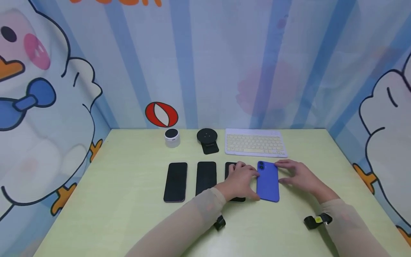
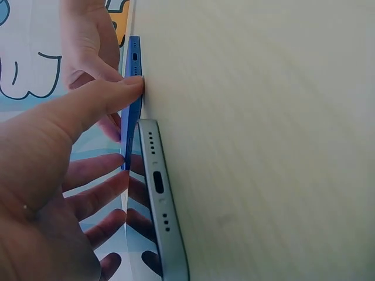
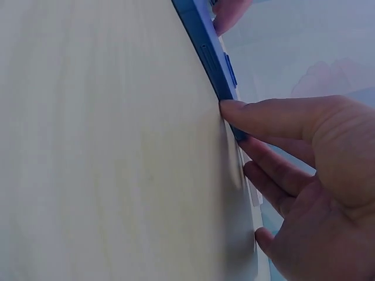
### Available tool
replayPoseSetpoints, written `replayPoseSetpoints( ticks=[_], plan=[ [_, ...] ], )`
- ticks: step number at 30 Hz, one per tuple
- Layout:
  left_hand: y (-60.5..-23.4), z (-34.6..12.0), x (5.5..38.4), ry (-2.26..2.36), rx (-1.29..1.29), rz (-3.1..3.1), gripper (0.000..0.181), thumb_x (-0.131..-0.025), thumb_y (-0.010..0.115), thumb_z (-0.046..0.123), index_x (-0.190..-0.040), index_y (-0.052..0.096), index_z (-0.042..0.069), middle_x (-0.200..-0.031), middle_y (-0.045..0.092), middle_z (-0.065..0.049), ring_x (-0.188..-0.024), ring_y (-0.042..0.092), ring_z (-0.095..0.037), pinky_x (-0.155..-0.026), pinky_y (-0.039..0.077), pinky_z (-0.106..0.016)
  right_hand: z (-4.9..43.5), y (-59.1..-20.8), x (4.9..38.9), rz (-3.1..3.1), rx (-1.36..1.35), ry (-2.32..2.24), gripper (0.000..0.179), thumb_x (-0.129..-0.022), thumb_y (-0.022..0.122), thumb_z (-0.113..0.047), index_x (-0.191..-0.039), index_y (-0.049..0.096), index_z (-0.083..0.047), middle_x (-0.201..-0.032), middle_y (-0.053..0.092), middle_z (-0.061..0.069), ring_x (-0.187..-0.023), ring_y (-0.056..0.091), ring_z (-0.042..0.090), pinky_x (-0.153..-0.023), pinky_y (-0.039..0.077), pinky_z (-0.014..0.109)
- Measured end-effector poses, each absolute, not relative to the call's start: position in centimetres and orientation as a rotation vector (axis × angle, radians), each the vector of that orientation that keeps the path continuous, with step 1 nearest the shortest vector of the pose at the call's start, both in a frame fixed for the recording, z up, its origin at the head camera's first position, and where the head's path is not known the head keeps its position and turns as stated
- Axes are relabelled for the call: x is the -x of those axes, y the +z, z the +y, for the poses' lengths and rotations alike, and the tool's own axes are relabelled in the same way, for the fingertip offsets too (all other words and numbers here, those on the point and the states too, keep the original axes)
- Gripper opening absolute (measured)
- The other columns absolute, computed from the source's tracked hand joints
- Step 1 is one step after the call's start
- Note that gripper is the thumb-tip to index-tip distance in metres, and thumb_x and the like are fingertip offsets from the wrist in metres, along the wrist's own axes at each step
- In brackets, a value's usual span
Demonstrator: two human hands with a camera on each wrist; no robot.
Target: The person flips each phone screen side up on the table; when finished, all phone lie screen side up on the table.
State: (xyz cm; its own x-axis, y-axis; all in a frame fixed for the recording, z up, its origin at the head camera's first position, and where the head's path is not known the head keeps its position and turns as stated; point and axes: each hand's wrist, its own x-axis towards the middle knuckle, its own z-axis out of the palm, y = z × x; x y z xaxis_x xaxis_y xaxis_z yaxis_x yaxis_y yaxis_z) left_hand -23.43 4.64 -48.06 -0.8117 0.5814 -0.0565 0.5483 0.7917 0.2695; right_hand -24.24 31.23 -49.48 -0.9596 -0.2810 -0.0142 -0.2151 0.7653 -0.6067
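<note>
A blue smartphone (image 1: pixel 268 184) lies back up on the table, its camera lenses at the far left corner. My left hand (image 1: pixel 239 182) arches over a black-screened phone (image 1: pixel 238 199), partly hiding it. Its thumb and fingertips touch the blue phone's left edge; in the left wrist view the thumb (image 2: pixel 108 96) is extended and the fingers are spread. From the other side, my right hand (image 1: pixel 298 176) touches the blue phone's right edge with thumb and fingertips. The right wrist view shows that thumb (image 3: pixel 269 116) stretched out against the phone's side (image 3: pixel 205 50).
Two more black-screened phones (image 1: pixel 175 182) (image 1: pixel 206 175) lie to the left in the same row. Behind the row stand a small white speaker (image 1: pixel 172 140), a black round-topped stand (image 1: pixel 207 137) and a white keyboard (image 1: pixel 255 143). A printed curtain (image 1: pixel 218 71) borders the table.
</note>
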Motion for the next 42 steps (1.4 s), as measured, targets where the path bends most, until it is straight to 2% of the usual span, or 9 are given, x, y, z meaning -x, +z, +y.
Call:
replayPoseSetpoints(
  ticks=[11,32,38,42],
  plan=[
    [-48.1,4.3,23.7,0.388,-0.905,2.828,0.077,-0.073,0.085,0.064,-0.140,0.063,0.035,-0.149,0.056,0.014,-0.133,0.040,-0.020,-0.101,0.030,-0.045,31.0,-48.9,24.1,2.823,0.313,-1.080,0.072,-0.080,0.088,-0.017,-0.144,0.060,-0.005,-0.156,0.046,0.026,-0.146,0.034,0.055,-0.114,0.028,0.070],
    [-47.7,3.5,23.6,0.449,-0.945,2.785,0.079,-0.075,0.085,0.061,-0.145,0.059,0.033,-0.153,0.053,0.011,-0.139,0.039,-0.023,-0.107,0.029,-0.049,29.5,-46.7,23.4,2.852,0.419,-1.166,0.071,-0.084,0.087,-0.024,-0.147,0.058,-0.008,-0.155,0.048,0.024,-0.146,0.036,0.052,-0.112,0.030,0.072],
    [-47.6,3.3,23.3,0.573,-0.920,2.758,0.079,-0.075,0.087,0.057,-0.145,0.060,0.030,-0.148,0.058,0.012,-0.135,0.041,-0.023,-0.103,0.029,-0.047,28.9,-46.6,23.6,2.849,0.459,-1.230,0.070,-0.085,0.087,-0.023,-0.148,0.058,-0.011,-0.155,0.049,0.022,-0.147,0.036,0.050,-0.113,0.029,0.071],
    [-47.9,3.3,23.5,0.735,-0.908,2.714,0.081,-0.074,0.090,0.054,-0.145,0.058,0.031,-0.145,0.060,0.016,-0.131,0.042,-0.022,-0.098,0.027,-0.042,28.6,-46.6,23.7,2.849,0.464,-1.242,0.070,-0.085,0.086,-0.024,-0.148,0.058,-0.012,-0.155,0.049,0.021,-0.147,0.036,0.049,-0.113,0.029,0.072]
  ],
)
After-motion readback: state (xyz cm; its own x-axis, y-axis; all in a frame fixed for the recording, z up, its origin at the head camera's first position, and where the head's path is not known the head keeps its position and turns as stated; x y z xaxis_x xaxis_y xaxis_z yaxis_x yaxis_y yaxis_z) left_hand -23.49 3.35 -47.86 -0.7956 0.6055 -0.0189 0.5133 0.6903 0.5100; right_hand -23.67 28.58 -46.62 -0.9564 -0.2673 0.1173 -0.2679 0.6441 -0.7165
